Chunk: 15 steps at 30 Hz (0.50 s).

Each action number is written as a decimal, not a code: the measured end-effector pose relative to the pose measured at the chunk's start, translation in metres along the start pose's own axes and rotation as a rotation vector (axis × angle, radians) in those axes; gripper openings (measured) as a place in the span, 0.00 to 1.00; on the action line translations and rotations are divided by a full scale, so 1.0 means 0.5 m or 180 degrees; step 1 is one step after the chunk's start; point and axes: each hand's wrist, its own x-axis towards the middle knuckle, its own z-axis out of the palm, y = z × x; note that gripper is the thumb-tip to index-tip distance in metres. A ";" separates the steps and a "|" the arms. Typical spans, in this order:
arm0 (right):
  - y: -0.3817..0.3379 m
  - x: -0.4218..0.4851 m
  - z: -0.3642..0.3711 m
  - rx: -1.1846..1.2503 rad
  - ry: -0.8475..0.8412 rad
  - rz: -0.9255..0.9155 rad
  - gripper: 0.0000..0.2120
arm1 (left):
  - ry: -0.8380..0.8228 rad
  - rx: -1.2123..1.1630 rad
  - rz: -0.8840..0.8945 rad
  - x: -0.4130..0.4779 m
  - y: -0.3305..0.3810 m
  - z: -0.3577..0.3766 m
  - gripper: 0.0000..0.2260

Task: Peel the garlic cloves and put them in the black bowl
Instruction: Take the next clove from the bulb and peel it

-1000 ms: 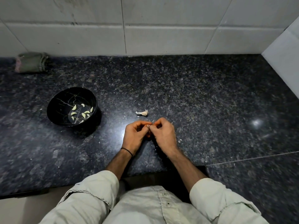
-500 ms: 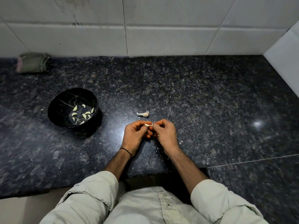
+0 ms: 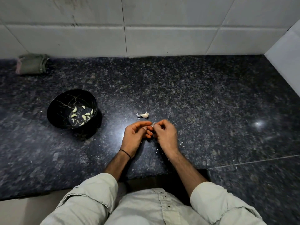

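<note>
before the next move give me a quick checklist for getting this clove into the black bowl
1. Pinch on garlic clove by left hand and right hand: ok.
2. Clove fully peeled: cannot tell, blurred.
3. Upright black bowl, left of the hands: ok.
4. Room in bowl beside the peeled cloves: ok.
5. Next clove waiting on counter: not ok, only a garlic scrap.

The person wears a pale grey-beige cloth shirt point(image 3: 142, 210) across the bottom of the frame, with a stitched front placket point(image 3: 164, 207) in the lower middle showing small dark specks. Its left sleeve point(image 3: 90, 200) at lower left and right sleeve point(image 3: 215, 203) at lower right are rolled into thick cuffs, leaving the forearms bare. A thin black cord band point(image 3: 125, 153) circles the wrist of the left hand point(image 3: 134, 137), just below centre.
</note>
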 end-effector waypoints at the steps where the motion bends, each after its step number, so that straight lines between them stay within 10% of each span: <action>1: 0.001 -0.001 -0.002 -0.0032 0.0018 -0.0019 0.08 | 0.0021 0.0019 -0.0009 0.000 0.000 0.000 0.13; 15: 0.026 -0.003 -0.020 -0.0554 -0.0126 -0.0645 0.15 | 0.0704 0.0141 -0.0065 -0.009 0.035 0.016 0.10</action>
